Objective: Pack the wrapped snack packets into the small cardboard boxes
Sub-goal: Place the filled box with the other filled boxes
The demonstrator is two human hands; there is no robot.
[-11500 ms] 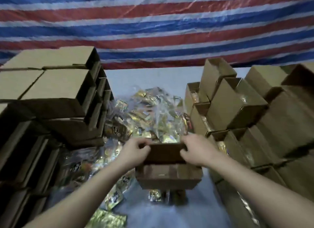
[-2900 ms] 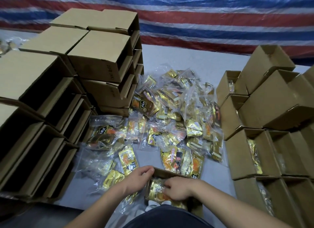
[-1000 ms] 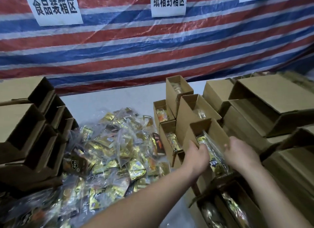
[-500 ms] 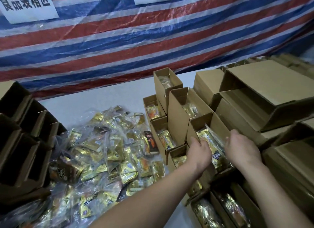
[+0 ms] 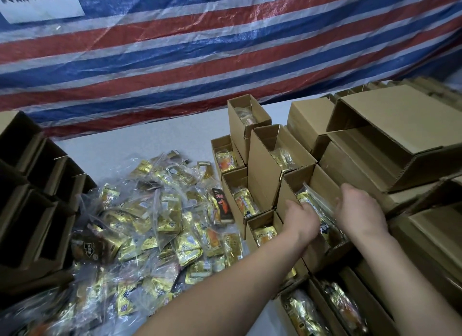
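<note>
Gripping both side walls of an open box (image 5: 322, 185), the left hand (image 5: 301, 219) and right hand (image 5: 360, 210) steady it on the stack of filled boxes (image 5: 262, 150). A packet (image 5: 322, 220) lies inside, its clear wrap poking above the rim. Such packets look light, soft and slippery, best pinched at the sealed edge. Loose packets (image 5: 155, 223) heap on the table (image 5: 150, 140). Fingertips are hidden behind cardboard.
</note>
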